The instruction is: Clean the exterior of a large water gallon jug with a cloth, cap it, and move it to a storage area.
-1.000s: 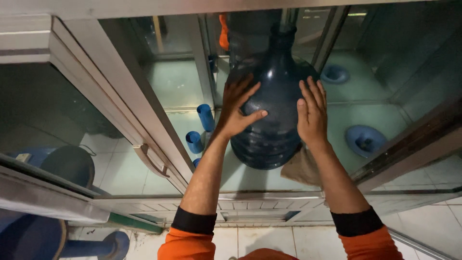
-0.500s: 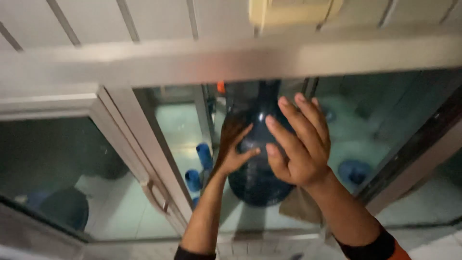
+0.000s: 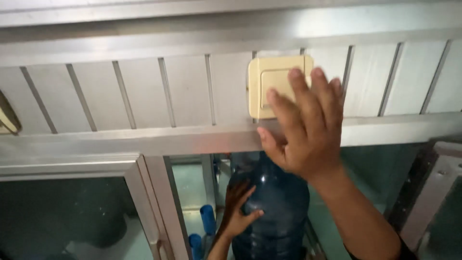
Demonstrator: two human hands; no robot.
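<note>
A large dark-blue water jug (image 3: 276,212) stands beyond a metal-framed opening. My left hand (image 3: 239,207) rests flat against the jug's left shoulder, fingers spread. My right hand (image 3: 305,127) is raised with its fingers apart, the fingertips on or just over a cream wall switch (image 3: 269,86) mounted on a pale slatted panel (image 3: 144,91). The right hand holds nothing and hides the switch's right side.
A silver metal rail (image 3: 144,142) runs across below the panel. A sliding glass frame (image 3: 159,207) stands left of the jug. Small blue cylinders (image 3: 207,219) lie on the tiled floor behind. Another metal frame (image 3: 433,192) is at right.
My right hand has left the jug and risen to the wall switch. The view has tilted upward, bringing the panel into sight. My left hand stays on the jug.
</note>
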